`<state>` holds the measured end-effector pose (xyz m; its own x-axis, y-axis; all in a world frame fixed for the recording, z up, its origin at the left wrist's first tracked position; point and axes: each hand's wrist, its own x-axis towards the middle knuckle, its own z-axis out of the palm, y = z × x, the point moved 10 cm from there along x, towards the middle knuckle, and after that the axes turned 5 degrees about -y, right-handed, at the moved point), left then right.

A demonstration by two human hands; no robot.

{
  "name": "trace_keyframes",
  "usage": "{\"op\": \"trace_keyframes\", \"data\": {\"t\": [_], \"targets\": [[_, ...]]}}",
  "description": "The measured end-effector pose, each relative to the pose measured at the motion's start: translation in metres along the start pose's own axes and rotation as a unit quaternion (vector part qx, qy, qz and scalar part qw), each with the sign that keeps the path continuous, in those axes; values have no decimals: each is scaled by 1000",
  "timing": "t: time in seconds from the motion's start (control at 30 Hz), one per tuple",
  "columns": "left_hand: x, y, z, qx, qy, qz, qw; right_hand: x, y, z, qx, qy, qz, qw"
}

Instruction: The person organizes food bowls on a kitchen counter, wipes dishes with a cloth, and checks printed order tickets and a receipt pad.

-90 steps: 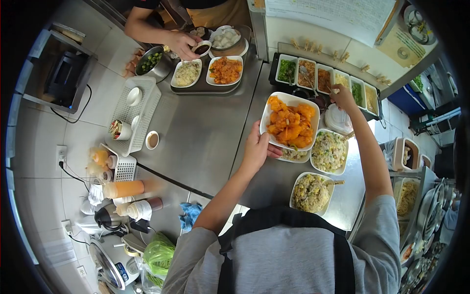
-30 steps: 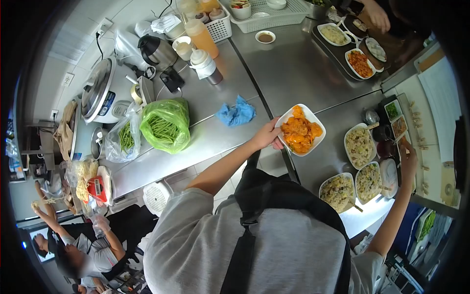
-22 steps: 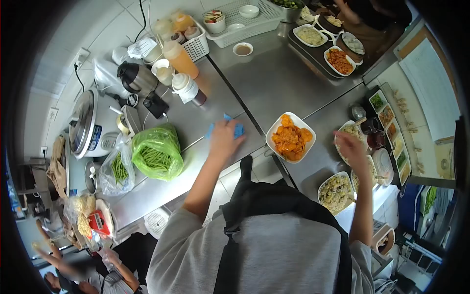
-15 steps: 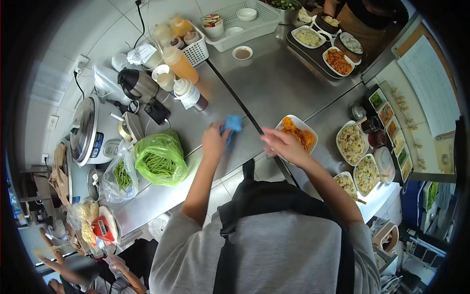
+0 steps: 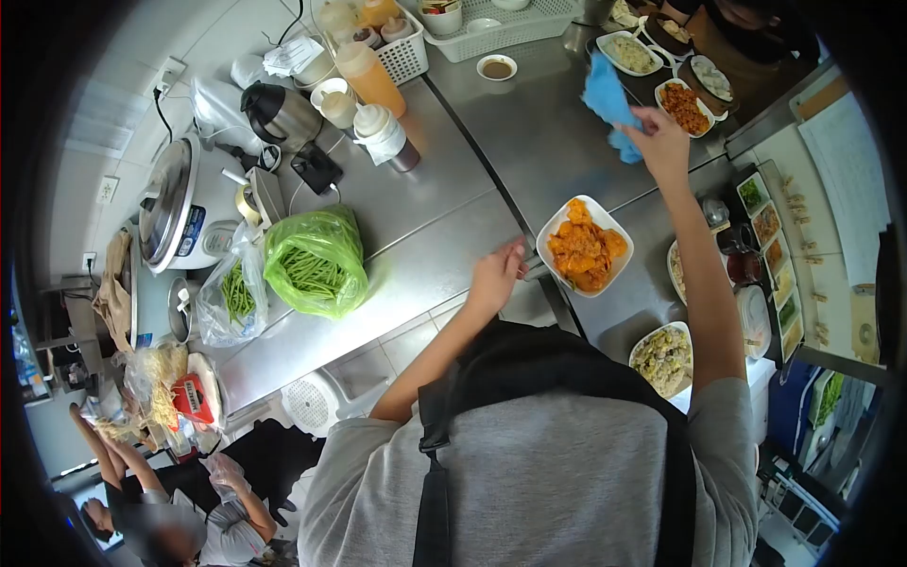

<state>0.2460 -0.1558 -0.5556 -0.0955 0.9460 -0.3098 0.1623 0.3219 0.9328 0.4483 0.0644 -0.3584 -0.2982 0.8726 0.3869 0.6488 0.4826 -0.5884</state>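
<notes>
My right hand (image 5: 659, 144) reaches out over the far counter, thumb and fingers pinched on a blue cloth (image 5: 605, 93). The cloth hangs loose and slightly blurred beside the dark tray. At the near counter edge is my left hand (image 5: 499, 276), its fingers loosely bent with nothing visible in them. Just right of it sits a square white bowl (image 5: 546, 248) of orange saucy food (image 5: 584, 251); the fingers look close to the bowl but apart from it.
Green beans in a green plastic bag (image 5: 316, 265), squeeze bottles (image 5: 370, 80) and a rice cooker (image 5: 170, 231) stand left. Behind my right arm are bowls of rice mix (image 5: 663, 359). A tray (image 5: 652, 85) of dishes lies far right. Other people are at far right and lower left.
The blue cloth has passed from my left hand to my right hand and moved far to the right. My left hand has shifted right, closer to the bowl of orange food.
</notes>
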Motion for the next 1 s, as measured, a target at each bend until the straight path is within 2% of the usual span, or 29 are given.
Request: {"op": "trace_keyframes", "data": {"t": [0.1,0.2,0.23,0.3,0.4,0.5,0.6,0.7,0.8,0.9,1.0], "targets": [[5,-7,31,-80,-25,-10,996,-30,69,22,-120,-92,124,981],[27,-13,41,-34,-59,26,997,-58,108,29,-100,-94,142,980],[35,-12,42,-21,-73,34,997,-60,117,31,-126,-100,121,980],[48,0,37,29,-84,38,995,-64,127,35,-173,-111,82,975],[69,17,33,88,-129,31,987,-63,110,15,-90,-97,107,985],[87,27,37,119,-175,64,975,-56,82,-7,-110,-27,101,988],[97,39,43,181,-197,88,960,-54,73,18,-156,-87,51,982],[103,51,50,242,-207,113,941,-63,53,62,-85,-190,-20,978],[101,59,52,269,-214,124,931,-82,21,106,20,-292,-144,945],[99,64,52,268,-216,121,931,-96,24,127,58,-384,-27,921],[99,64,52,263,-211,119,934,-96,35,129,60,-403,14,913]]}}
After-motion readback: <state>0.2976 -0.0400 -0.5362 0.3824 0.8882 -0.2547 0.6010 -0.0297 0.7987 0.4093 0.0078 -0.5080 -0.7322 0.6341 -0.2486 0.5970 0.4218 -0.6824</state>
